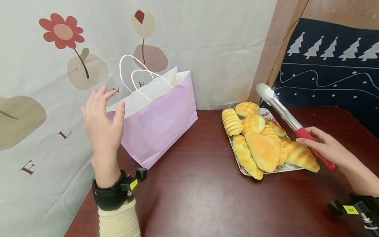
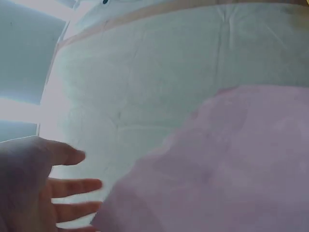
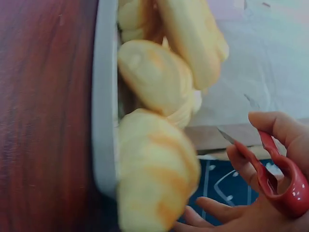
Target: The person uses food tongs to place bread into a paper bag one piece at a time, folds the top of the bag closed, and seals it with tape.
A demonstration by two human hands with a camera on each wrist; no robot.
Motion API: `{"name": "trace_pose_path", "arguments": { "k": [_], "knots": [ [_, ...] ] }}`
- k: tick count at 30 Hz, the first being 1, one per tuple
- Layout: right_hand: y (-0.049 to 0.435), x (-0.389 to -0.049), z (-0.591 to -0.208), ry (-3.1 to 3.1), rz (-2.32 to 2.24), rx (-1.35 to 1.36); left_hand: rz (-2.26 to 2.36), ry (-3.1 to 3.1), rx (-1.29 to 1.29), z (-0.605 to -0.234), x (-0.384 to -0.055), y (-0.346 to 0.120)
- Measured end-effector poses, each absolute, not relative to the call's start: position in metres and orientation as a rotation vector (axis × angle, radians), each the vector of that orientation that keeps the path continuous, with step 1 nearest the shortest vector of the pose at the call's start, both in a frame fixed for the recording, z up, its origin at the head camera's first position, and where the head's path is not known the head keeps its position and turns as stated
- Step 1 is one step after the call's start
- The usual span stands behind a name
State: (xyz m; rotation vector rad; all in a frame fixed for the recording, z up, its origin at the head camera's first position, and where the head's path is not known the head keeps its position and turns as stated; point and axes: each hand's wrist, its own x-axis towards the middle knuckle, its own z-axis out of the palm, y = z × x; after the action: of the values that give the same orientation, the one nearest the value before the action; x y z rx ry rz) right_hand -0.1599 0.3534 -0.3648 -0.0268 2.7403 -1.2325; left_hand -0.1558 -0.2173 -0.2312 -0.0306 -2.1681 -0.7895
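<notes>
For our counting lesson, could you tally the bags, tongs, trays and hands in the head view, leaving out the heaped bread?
Lilac paper bag: 1
Red-handled tongs: 1
Flowered tray: 1
Hands, left hand and right hand: 2
Total: 5

On the table (image 1: 192, 200): at left, a bag (image 1: 160, 128); at right, well apart from it, a tray (image 1: 267, 114). In the tray, a heap of breads (image 1: 263, 151), with a croissant (image 1: 302, 154) out past the near right corner. Along the tray's right side, raised, tongs (image 1: 285, 113) in the right hand (image 1: 328, 148). By the bag's left end, the left hand (image 1: 103, 125) (touching or apart, hard to tell). Behind bag and tray, a backdrop (image 1: 222, 65); at far right, a cloth (image 1: 325, 79).
</notes>
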Motion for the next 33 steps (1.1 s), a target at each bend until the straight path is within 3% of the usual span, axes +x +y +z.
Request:
{"name": "trace_pose_path", "arguments": {
  "k": [11,33],
  "knots": [
    [0.320,-0.144,-0.329,2.932,-1.104,-0.063,-0.720,-2.578,0.040,-0.238,-0.164,-0.226],
    [0.259,-0.132,-0.308,3.021,-0.528,-0.261,-0.491,-2.671,-0.005,-0.237,-0.151,-0.167]
  ]
}}
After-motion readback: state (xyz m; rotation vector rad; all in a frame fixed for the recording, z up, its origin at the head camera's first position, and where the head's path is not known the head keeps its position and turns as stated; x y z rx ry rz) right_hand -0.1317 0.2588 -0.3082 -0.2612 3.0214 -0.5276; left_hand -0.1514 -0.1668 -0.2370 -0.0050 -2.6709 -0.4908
